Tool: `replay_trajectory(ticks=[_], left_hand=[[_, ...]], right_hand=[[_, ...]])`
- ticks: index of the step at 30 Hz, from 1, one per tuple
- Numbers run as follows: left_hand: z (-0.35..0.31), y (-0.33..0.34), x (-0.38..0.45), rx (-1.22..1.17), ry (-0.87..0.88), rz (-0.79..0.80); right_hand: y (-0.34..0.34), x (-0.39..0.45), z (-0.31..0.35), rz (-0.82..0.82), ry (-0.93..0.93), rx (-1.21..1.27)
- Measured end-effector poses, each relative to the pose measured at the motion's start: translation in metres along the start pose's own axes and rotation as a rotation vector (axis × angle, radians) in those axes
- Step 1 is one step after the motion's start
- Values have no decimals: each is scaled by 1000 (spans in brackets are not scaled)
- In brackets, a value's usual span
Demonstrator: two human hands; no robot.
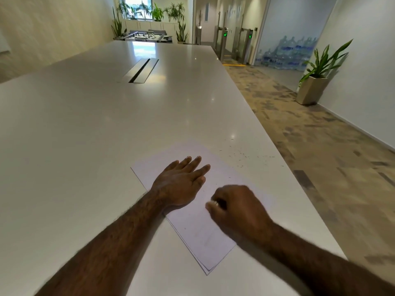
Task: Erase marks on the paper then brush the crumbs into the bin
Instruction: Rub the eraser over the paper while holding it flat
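Note:
A white sheet of paper (pixel 198 231) lies at an angle on the white table (pixel 85 135), near its right edge. My left hand (pixel 181 182) rests flat on the paper's upper part, fingers spread. My right hand (pixel 237 208) is curled into a fist on the paper's right side, pinching a small white eraser (pixel 213 203) that barely shows between thumb and fingers. Faint reddish marks (pixel 205 233) remain on the lower part of the sheet. Dark eraser crumbs (pixel 245 155) are scattered on the table beyond the paper, toward the right edge. No bin is in view.
The table's right edge (pixel 284 167) runs close to the paper, with carpeted floor below. A cable slot (pixel 141 70) sits in the table's middle, far ahead. A potted plant (pixel 316 82) stands by the right wall.

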State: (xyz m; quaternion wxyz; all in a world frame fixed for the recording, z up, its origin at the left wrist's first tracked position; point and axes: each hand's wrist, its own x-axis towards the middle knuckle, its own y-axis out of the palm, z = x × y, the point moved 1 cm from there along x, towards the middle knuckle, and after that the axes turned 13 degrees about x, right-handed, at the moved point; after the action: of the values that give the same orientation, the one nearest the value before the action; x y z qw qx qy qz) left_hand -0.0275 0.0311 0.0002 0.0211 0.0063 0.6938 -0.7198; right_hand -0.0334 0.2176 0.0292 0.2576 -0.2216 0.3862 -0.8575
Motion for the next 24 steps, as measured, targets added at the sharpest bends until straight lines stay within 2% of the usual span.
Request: replay_trajectory(ticks=[4,7,8,11,13,15,16,17,20,22,24], left_hand=[[-2,2,0,-4,-7,-11],[-2,0,-1,-8,2,6],[0,-1,0,-9,2,5],[-2,-1,1,-15,-2,4],[-2,1,1,-9,-8,2],[-1,1,2,-11,-5,16],[-1,1,3,-9,-8,15],[-1,0,3,-10,-10,8],[-2,1,2,-19,-8,-9],[-2,2,-1,-16,-12,-13],[-1,1,-1,-6,-15,-8]], right_hand=[[-32,36,-36,-209,183,-49],[-9,18,-16,-80,24,-7],[-8,17,-15,-60,23,-2],[-31,39,-31,-196,181,-66],[-15,28,-15,-117,110,-52],[15,-7,25,85,-82,24],[22,-17,32,161,-121,59],[18,-11,26,158,-82,71],[-3,16,1,-100,73,-16],[6,4,13,-35,-4,10],[15,-15,32,174,-90,89]])
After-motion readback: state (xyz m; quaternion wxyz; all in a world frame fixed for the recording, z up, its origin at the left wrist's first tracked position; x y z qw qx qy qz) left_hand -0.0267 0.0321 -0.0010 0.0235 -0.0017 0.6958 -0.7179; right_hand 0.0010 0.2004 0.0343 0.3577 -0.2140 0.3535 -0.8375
